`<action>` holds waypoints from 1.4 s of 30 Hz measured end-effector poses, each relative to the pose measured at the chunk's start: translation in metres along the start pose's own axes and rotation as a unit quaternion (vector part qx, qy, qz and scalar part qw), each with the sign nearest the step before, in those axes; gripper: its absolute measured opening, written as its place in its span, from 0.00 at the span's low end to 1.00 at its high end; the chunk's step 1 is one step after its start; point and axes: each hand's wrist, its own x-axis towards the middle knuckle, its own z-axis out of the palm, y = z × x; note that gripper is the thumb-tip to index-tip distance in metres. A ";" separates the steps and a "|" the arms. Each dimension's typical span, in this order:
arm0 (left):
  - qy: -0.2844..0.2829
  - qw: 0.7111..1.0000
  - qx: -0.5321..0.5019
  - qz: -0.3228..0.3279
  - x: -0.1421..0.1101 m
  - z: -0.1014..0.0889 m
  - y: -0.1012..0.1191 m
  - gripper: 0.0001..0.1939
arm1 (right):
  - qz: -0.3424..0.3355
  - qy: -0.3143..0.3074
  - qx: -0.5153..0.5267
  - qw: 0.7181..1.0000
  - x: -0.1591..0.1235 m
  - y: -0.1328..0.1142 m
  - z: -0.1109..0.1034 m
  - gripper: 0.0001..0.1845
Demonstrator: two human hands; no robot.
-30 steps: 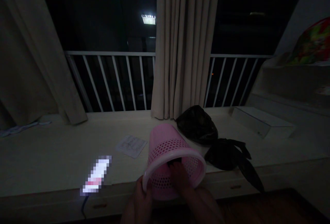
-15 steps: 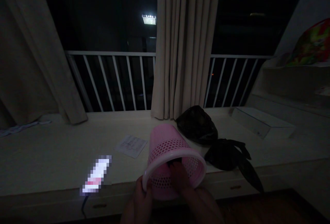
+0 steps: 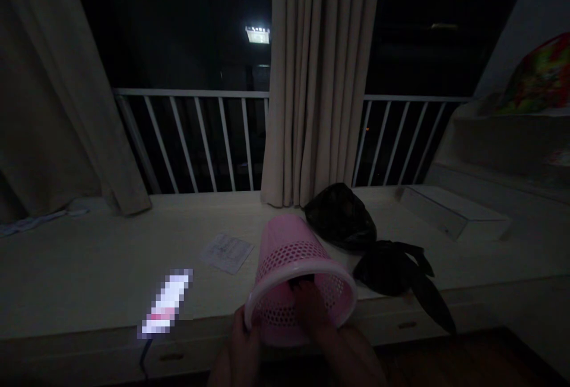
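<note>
A pink plastic wastebasket (image 3: 294,231) with perforated sides lies tipped on the ledge, its mouth towards me. My left hand (image 3: 244,339) is closed around the left side of its rim. My right hand (image 3: 308,304) reaches through the mouth, fingers curled against something dark (image 3: 301,281) inside. Dim light and the hand itself hide most of that dark thing. Just right of the basket lie a full black plastic bag (image 3: 341,216) and a smaller knotted black bag (image 3: 386,267), whose loose end hangs over the ledge's front edge.
A sheet of paper (image 3: 227,252) lies left of the basket. Nearer the front edge is a lit, blurred-out device (image 3: 167,304) with a cable. A white box (image 3: 454,210) sits at the right. Behind the ledge (image 3: 89,274) are curtains (image 3: 318,78) and white railings (image 3: 196,93).
My left hand has shifted slightly on the rim, and the basket has tilted very little. My right hand stays inside it, almost still.
</note>
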 end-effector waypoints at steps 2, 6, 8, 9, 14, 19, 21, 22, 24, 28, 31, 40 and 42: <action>0.000 1.000 -0.010 -0.007 0.001 0.000 -0.001 0.32 | -0.001 0.003 0.001 1.000 -0.001 0.000 -0.001 0.14; -0.008 1.000 -0.019 -0.021 0.002 0.000 -0.004 0.31 | -0.003 0.006 -0.001 1.000 -0.001 -0.001 -0.001 0.14; -0.002 1.000 -0.017 -0.026 0.002 0.000 -0.004 0.32 | -0.003 0.007 -0.003 1.000 0.000 -0.001 -0.002 0.13; -0.001 0.999 -0.016 -0.028 0.003 -0.001 -0.005 0.32 | -0.002 0.008 -0.003 1.000 0.000 -0.002 -0.002 0.13; -0.008 0.999 -0.038 -0.022 0.005 -0.001 -0.005 0.31 | 0.001 0.010 0.001 1.000 -0.003 -0.002 -0.002 0.14; 0.007 1.000 -0.004 -0.011 0.001 0.000 0.003 0.32 | 0.013 0.004 0.013 1.000 0.000 -0.004 -0.001 0.14; 0.008 1.000 0.014 0.000 -0.002 0.001 0.005 0.32 | 0.017 -0.003 0.023 1.000 0.005 -0.007 -0.005 0.14; 0.006 1.000 0.018 0.007 -0.003 0.001 0.006 0.32 | 0.019 -0.006 0.030 0.999 0.006 -0.008 -0.007 0.14; 0.001 1.000 0.024 0.015 -0.005 0.002 0.007 0.32 | 0.030 -0.014 0.049 0.998 -0.001 -0.008 -0.011 0.15; -0.001 1.000 0.021 0.006 -0.003 0.002 0.005 0.35 | 0.097 -0.055 0.110 0.988 -0.060 0.011 -0.002 0.24; 0.017 1.000 0.005 0.014 -0.002 0.002 0.004 0.37 | 0.191 -0.092 0.282 0.936 -0.097 0.028 0.021 0.28; 0.003 1.000 0.016 -0.001 -0.005 0.001 -0.001 0.36 | 0.107 -0.092 0.096 0.985 0.014 0.018 0.045 0.23; 0.005 1.000 0.007 0.004 -0.004 0.001 -0.001 0.35 | 0.084 -0.054 0.067 0.993 0.014 0.018 0.042 0.22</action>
